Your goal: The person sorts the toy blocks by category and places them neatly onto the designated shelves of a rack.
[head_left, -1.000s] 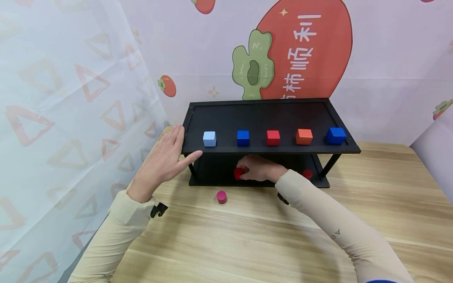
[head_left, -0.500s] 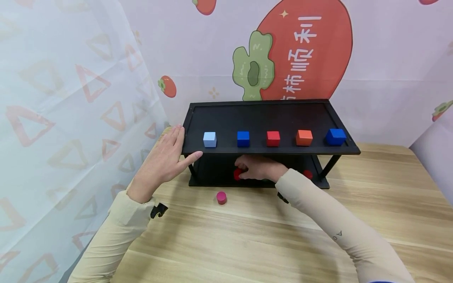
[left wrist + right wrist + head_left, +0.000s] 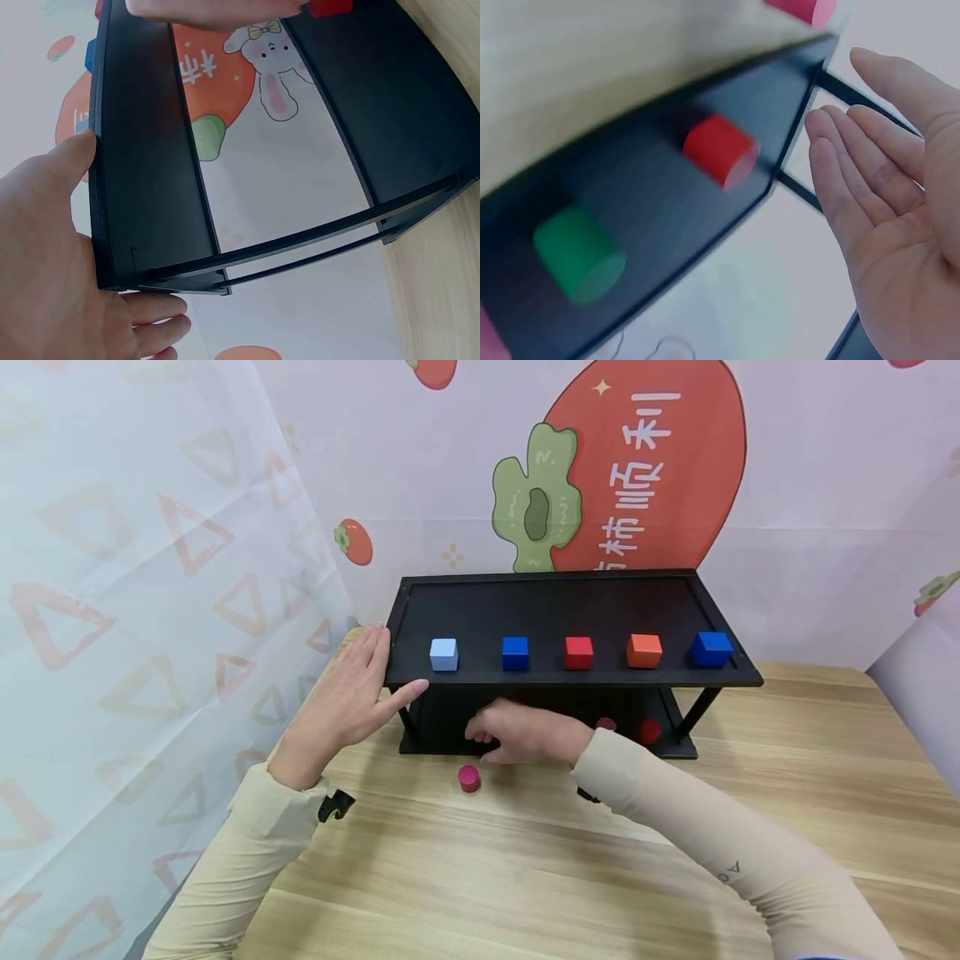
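My left hand (image 3: 345, 689) lies at the left front corner of a black two-tier rack (image 3: 547, 606), fingers straight along its end and thumb along the front edge. The left wrist view shows that thumb against the front rim. My right hand (image 3: 528, 732) is at the front of the lower shelf with nothing in its fingers. Close to its thumb, a pink cylinder (image 3: 468, 778) stands on the table. In the right wrist view, a red cylinder (image 3: 721, 152) and a green cylinder (image 3: 579, 253) stand on the lower shelf; my right hand and forearm hide both in the head view.
Along the upper shelf's front stand a light blue cube (image 3: 444, 655), a blue cube (image 3: 515, 653), a red cube (image 3: 578, 652), an orange cube (image 3: 644, 651) and another blue cube (image 3: 711, 649). Lower right are a dull pink cylinder (image 3: 606, 724) and another red cylinder (image 3: 649, 732).
My right hand has let go of the red cylinder on the lower shelf and moved left and toward the front, near the pink cylinder. My left hand has stayed in place.
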Demonstrator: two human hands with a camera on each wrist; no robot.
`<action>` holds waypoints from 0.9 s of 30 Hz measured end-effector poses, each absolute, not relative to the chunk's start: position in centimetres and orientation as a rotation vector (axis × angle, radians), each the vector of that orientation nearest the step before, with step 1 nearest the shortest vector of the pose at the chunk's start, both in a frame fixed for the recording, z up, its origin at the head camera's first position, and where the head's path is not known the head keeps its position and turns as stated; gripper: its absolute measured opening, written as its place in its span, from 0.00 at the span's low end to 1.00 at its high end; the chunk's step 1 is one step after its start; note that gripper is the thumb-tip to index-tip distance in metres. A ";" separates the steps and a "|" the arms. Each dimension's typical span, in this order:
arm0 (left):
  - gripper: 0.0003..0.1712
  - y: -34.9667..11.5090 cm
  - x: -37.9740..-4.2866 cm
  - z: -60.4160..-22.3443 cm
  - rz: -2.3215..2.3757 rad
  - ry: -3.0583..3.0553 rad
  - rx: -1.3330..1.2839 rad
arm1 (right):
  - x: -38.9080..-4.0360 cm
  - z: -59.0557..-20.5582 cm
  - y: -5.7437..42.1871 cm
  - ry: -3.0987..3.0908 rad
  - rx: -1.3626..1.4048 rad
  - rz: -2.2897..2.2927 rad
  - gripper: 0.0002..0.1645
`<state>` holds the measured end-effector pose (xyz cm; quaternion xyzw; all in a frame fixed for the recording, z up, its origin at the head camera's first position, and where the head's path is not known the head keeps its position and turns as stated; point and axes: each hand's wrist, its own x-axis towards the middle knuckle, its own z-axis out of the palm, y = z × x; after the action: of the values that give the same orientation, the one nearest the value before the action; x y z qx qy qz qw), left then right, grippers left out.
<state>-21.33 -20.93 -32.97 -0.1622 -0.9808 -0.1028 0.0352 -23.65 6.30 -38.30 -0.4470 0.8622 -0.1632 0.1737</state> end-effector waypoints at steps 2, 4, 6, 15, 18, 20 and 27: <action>0.62 -20.9 -21.3 -32.9 -0.315 -3.016 -0.498 | -23.2 -38.7 5.8 2.416 -1.286 -0.476 0.24; 0.62 -20.9 -21.3 -32.9 -0.315 -3.021 -0.499 | -22.9 -39.1 5.5 2.398 -1.281 -0.479 0.22; 0.62 -20.9 -21.3 -32.9 -0.316 -3.024 -0.500 | -22.6 -39.6 5.2 2.389 -1.279 -0.471 0.20; 0.62 -20.8 -21.2 -32.8 -0.313 -3.027 -0.496 | -22.2 -41.5 4.8 2.365 -1.267 -0.479 0.16; 0.62 -20.8 -21.3 -32.8 -0.308 -3.021 -0.497 | -22.3 -41.7 4.7 2.361 -1.267 -0.485 0.15; 0.62 -20.9 -21.3 -32.8 -0.305 -3.020 -0.497 | -22.4 -41.6 4.6 2.359 -1.268 -0.477 0.14; 0.62 -20.9 -21.3 -32.9 -0.307 -3.023 -0.494 | -23.2 -40.8 4.0 2.400 -1.279 -0.454 0.13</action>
<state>-21.26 -20.94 -32.93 -0.1602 -0.9815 -0.0998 0.0315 -23.24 3.99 -40.75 -0.4553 0.8544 -0.1618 0.1912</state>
